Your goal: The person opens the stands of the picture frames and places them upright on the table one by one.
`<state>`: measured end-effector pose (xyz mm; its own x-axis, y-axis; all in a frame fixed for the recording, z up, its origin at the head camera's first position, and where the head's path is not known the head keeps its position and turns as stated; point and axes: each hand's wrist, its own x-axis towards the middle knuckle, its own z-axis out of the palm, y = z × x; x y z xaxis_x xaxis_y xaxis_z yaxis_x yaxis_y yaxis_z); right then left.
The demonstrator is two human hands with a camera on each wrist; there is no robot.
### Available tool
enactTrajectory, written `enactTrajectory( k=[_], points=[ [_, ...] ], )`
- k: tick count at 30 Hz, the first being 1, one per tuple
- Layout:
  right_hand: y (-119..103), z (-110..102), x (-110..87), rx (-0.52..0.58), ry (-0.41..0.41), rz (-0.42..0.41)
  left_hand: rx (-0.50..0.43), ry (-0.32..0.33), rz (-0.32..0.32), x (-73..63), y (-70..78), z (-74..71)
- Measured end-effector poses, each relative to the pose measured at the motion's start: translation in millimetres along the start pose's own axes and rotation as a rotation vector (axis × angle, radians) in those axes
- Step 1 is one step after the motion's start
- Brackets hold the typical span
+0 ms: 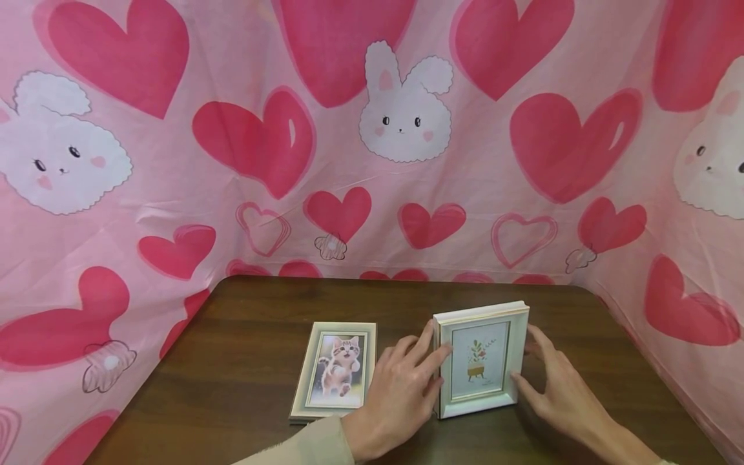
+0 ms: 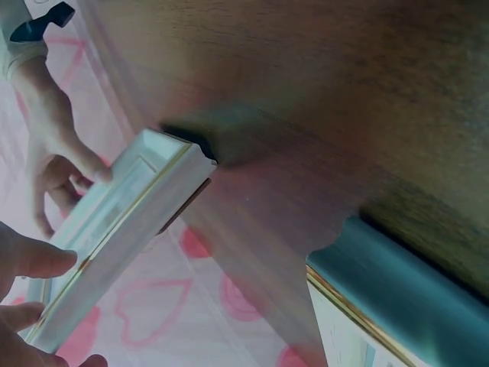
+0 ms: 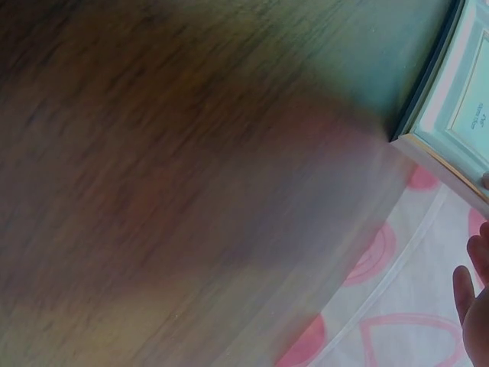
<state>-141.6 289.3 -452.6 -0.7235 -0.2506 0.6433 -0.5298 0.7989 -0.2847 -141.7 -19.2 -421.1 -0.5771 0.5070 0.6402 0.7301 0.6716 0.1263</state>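
A cream picture frame [image 1: 481,405] with a potted-plant print [image 1: 478,361] stands nearly upright between my two hands, close over the table. My left hand [image 1: 401,387] grips its left side edge, with fingertips on the front face and along the side. At its right edge, my right hand [image 1: 560,387] holds it with the thumb on the front and the fingers partly hidden behind. The left wrist view shows the frame's side [image 2: 130,237] with a thin brown strip [image 2: 185,206] projecting at the back. To the left lies a second picture frame [image 1: 307,368] with a kitten picture [image 1: 339,371], face up.
The dark brown wooden table [image 1: 244,361] extends to the back and both sides. A pink cloth [image 1: 343,174] with hearts and rabbits hangs around its far and side edges. The kitten frame sits right beside my left hand.
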Motion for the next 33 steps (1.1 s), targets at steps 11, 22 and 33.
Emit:
enactTrajectory(
  k=[11, 22, 33],
  points=[
    [0.2, 0.0, -0.8, -0.017, 0.002, 0.006, 0.008, 0.009, 0.014, -3.3, 2.4, -1.3],
    [-1.2, 0.3, -1.2, -0.023, -0.04, 0.034, 0.045, 0.045, 0.049, -6.6, 5.7, -2.2],
    [0.5, 1.2, -1.6, -0.011, -0.006, 0.015, 0.017, -0.009, 0.034, -8.5, 10.1, -8.0]
  ],
)
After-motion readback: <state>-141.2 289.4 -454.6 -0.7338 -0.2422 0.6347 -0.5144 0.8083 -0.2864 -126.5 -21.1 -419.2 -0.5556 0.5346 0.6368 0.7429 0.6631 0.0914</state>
